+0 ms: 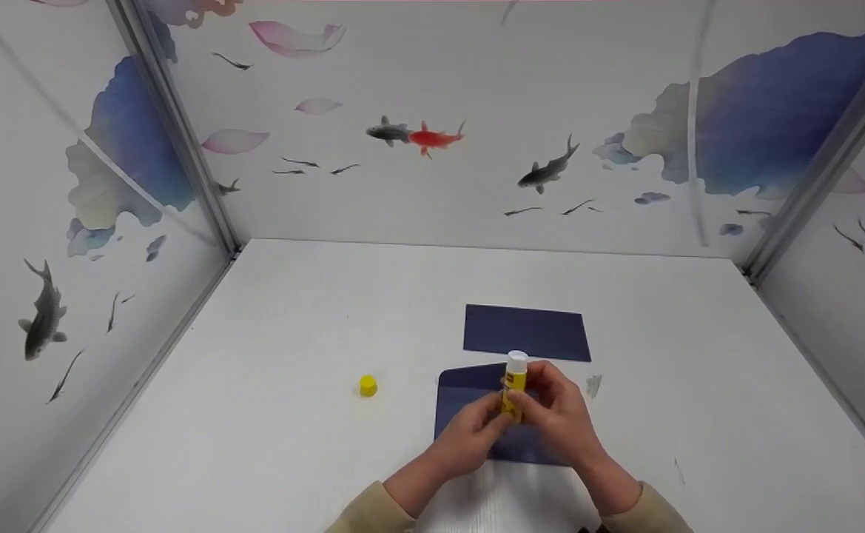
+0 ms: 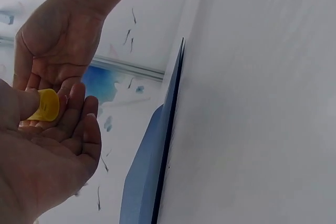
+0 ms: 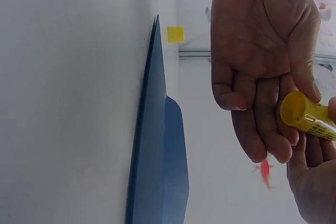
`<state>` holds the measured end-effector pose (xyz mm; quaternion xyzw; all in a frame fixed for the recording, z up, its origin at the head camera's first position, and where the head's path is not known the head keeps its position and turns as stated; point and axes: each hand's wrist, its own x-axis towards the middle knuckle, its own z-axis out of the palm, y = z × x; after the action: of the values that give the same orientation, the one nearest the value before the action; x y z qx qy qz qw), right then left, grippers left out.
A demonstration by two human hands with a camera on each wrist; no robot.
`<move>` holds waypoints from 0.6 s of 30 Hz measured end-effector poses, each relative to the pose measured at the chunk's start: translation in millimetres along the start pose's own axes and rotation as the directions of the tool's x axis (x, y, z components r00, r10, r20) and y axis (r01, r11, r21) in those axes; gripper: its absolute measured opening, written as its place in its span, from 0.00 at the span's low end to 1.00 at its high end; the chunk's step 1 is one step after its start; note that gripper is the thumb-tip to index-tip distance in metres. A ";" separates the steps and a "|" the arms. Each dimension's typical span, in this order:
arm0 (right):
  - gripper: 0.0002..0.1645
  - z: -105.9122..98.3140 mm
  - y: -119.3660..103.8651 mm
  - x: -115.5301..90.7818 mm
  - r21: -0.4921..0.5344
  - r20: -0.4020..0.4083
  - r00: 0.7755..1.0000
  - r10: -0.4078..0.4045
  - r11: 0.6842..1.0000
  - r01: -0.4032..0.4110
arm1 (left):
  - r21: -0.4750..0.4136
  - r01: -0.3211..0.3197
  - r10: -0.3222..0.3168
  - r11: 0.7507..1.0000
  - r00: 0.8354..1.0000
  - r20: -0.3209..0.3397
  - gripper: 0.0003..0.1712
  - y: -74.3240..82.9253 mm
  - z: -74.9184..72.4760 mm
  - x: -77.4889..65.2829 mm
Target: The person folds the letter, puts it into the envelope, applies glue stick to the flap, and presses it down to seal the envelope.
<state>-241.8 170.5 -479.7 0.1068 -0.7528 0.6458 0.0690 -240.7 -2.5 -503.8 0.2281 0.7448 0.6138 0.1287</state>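
Observation:
Both hands hold a yellow glue stick (image 1: 515, 385) upright over a dark blue envelope-like folded sheet (image 1: 465, 392). The stick's white upper end points up, uncapped. My left hand (image 1: 469, 437) pinches the lower end between thumb and fingers. Higher up the barrel, the thumb and fingers of my right hand (image 1: 561, 414) grip it from the right side. From below, the right wrist view shows the stick's round yellow base (image 3: 294, 109) held between the hands. Both hands cover part of the blue sheet.
A yellow cap (image 1: 368, 386) stands on the white table (image 1: 291, 318), left of the hands. Behind the folded sheet lies a flat dark blue rectangle (image 1: 527, 332). A grey smudge (image 1: 594, 385) marks the tabletop at right. Printed panels (image 1: 439, 192) enclose the back and sides.

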 end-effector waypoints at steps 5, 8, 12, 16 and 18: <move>0.15 -0.7 4.4 1.2 -0.002 -0.010 1.000 -0.021 1.000 0.021 | 0.032 0.028 -0.027 0.999 1.000 -0.005 0.22 -0.2 -2.8 2.5; 0.15 -1.3 5.6 1.4 -0.010 -0.018 0.999 -0.037 0.999 0.037 | 0.102 0.045 -0.042 0.994 0.999 -0.028 0.25 1.0 -7.1 3.8; 0.16 -1.8 6.2 1.9 -0.019 -0.033 0.999 -0.039 0.999 0.039 | 0.234 0.048 -0.020 0.971 0.993 -0.119 0.26 1.6 -19.4 4.8; 0.16 -1.9 7.4 3.1 -0.022 -0.037 0.999 -0.016 1.000 0.015 | 0.421 0.105 0.025 0.901 0.956 -0.293 0.20 -0.7 -36.3 4.9; 0.16 -2.0 8.2 3.5 -0.028 -0.038 0.999 -0.010 1.000 0.009 | 0.507 0.174 0.036 0.844 0.925 -0.377 0.18 -2.2 -44.4 5.5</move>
<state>-247.3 173.4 -486.3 0.0970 -0.7597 0.6369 0.0881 -266.8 -38.1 -495.9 0.1066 0.9036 0.4104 -0.0604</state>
